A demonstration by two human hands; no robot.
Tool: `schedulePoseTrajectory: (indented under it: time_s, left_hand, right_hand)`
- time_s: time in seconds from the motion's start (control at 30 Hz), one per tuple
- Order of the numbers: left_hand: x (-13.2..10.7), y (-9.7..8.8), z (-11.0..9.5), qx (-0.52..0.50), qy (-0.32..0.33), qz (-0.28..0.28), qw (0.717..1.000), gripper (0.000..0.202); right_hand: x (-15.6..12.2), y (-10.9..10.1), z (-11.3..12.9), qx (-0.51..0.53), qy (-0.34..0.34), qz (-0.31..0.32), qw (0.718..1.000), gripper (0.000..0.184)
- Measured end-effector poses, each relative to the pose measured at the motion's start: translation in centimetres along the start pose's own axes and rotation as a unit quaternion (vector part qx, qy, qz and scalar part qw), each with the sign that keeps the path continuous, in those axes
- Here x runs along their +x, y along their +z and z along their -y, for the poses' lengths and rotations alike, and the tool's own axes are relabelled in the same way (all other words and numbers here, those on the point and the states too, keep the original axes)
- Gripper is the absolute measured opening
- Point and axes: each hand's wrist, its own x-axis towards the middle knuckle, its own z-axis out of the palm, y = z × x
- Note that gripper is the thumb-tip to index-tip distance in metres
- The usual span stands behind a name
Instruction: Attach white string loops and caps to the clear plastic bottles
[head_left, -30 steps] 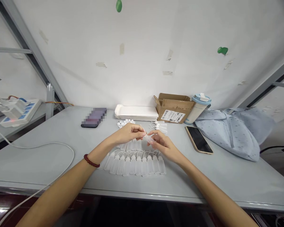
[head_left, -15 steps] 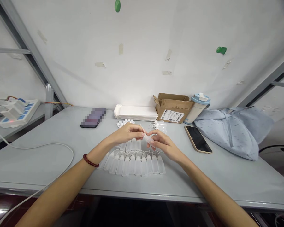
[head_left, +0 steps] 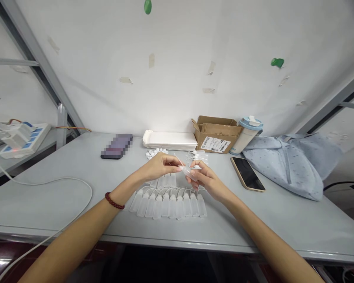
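Observation:
Over the middle of the table I hold a small translucent squeeze bottle at a tilt. My right hand has its fingers around the bottle's body. At the bottle's neck, my left hand pinches the base of its thin white nozzle. Below my hands lies a row of similar bottles with curved nozzle tubes, side by side. Behind that row are several more bottles, partly covered by my left hand. A few loose nozzles lie beyond my right hand.
White caps lie in a pile before a stack of white trays. A cardboard box, a lidded cup and a blue cloth bag stand at the back right. Phones lie left and right. A white cable crosses the left side.
The bottle and my right hand have shifted slightly right, and the bottle lies a little flatter. My left hand stays at its neck.

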Motion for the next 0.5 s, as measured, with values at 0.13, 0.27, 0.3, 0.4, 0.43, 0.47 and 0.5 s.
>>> schedulePoseTrajectory:
  time_s: [0.13,0.27,0.3,0.4,0.43,0.47,0.5]
  left_hand:
    - [-0.01,-0.01,-0.05,0.011,-0.010,-0.007,1.000,0.026]
    - [0.16,0.18,0.14,-0.003,-0.038,0.017,0.999,0.035]
    - [0.20,0.22,0.19,-0.004,-0.043,0.024,0.999,0.036]
    - [0.17,0.24,0.12,0.004,-0.032,0.033,0.999,0.035]
    - [0.12,0.21,-0.01,0.006,-0.025,0.033,0.999,0.031]
    - [0.04,0.17,-0.18,0.007,-0.019,0.035,0.999,0.027]
    - [-0.03,0.12,-0.38,0.004,-0.017,0.035,0.999,0.023]
  right_hand:
    - [0.05,0.11,0.05,0.010,0.000,0.006,1.000,0.020]
    - [0.06,0.10,0.08,0.015,0.000,0.011,1.000,0.019]
    - [0.05,0.08,0.10,0.016,0.001,0.009,1.000,0.020]
    - [0.01,0.07,0.19,0.021,0.004,0.003,1.000,0.021]
    - [0.01,0.07,0.22,0.024,0.005,0.001,1.000,0.021]
    - [0.00,0.08,0.24,0.029,0.007,0.000,1.000,0.022]
    - [0.00,0.08,0.26,0.034,0.008,-0.001,0.999,0.023]
